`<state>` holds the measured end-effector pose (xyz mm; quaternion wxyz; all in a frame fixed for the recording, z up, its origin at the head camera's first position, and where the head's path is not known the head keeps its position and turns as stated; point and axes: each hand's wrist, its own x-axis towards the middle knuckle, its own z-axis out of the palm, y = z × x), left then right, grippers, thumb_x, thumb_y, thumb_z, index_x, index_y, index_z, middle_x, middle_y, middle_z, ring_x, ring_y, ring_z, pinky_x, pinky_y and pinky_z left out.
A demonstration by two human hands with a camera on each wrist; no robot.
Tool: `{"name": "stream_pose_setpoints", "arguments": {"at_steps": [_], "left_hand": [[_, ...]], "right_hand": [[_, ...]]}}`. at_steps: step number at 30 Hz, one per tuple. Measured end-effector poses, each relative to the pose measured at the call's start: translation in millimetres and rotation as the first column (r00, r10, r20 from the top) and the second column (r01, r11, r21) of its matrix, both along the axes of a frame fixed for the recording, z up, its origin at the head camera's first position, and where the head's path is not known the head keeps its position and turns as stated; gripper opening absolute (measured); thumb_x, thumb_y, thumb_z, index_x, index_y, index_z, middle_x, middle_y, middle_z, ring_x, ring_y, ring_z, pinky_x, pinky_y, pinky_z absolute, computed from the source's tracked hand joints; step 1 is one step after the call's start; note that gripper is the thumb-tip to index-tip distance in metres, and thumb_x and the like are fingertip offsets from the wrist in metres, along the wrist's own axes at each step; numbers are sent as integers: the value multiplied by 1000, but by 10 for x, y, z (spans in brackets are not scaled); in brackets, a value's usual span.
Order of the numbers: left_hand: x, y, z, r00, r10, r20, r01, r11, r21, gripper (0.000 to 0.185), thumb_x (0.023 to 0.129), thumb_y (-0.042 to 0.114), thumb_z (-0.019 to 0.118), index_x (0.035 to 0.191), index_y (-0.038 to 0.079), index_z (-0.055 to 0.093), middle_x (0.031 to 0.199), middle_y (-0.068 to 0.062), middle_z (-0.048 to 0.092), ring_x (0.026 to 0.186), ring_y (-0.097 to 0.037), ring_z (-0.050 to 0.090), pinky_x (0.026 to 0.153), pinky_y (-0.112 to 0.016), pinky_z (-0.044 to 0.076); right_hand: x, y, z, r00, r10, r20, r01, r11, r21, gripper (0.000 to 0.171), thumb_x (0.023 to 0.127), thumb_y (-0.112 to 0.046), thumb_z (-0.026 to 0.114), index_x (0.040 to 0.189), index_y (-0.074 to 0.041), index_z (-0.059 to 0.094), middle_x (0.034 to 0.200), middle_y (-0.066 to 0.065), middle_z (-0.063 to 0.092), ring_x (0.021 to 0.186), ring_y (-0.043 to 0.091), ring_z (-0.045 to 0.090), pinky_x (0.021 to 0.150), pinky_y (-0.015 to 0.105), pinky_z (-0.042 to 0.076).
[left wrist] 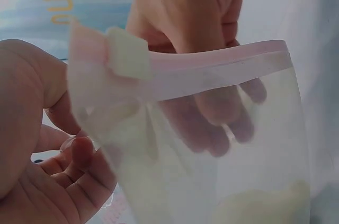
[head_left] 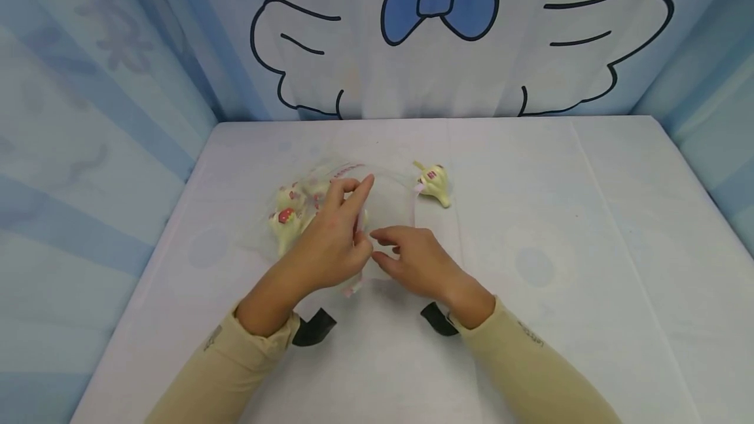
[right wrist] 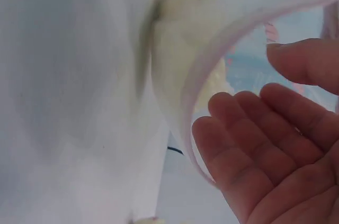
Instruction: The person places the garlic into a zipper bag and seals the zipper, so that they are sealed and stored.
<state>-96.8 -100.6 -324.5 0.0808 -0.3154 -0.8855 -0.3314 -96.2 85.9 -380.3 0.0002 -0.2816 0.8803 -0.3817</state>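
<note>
Found on desk [head_left: 577, 332]: clear bag [left wrist: 185, 176] with pale toys [head_left: 288, 218], another toy [head_left: 434, 185] near its edge. Right hand [head_left: 421, 264]: fingers [right wrist: 233, 134] extended, thumb apart, at the rim [right wrist: 198, 78]. Left hand [head_left: 330, 244]: cannot tell whether pinching. Judged risk: collapse of rim from slack film; spillage if tipped.

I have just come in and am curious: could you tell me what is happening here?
A person is handling a clear, pink-edged bag. The left hand is close to its edge; whether it pinches the plastic is unclear. The right hand is also at the bag, its fingers showing through the plastic in the left wrist view. Several pale yellow figures lie on the left, and another figure lies beyond the hands, on the right.
</note>
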Motion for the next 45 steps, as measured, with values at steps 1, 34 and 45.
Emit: {"name": "stream_pose_setpoints", "arguments": {"at_steps": [1, 34, 45], "left_hand": [[-1, -1, -4, 1000, -2, -11, 2, 1000, 0, 73, 79, -8, 54, 150, -10, 35, 129, -19, 40, 71, -13, 43, 62, -30, 42], [-12, -23, 9, 1000, 9, 12, -10, 1000, 13, 73, 80, -8, 52, 151, -9, 34, 131, -20, 39, 70, -12, 42, 62, -28, 42], [-17, -28, 12, 1000, 6, 2, -6, 1000, 6, 73, 80, -7, 53, 151, -9, 34, 132, -21, 38, 70, -12, 42, 64, -29, 43]], "right_hand": [[2, 23, 4, 1000, -6, -6, 6, 1000, -23, 31, 91, -8, 70, 120, 4, 69, 117, 14, 70, 101, 25, 69, 81, 36, 57], [-448, 771, 87, 927, -336, -168, 304, 934, -188, 41, 83, 1, 76, 123, 5, 64, 120, 18, 65, 106, 32, 62, 83, 49, 54], [-709, 805, 3, 926, -372, 62, 375, 925, -57, 49, 91, -10, 70, 137, 0, 57, 137, 17, 56, 122, 32, 54, 96, 47, 48]]}}
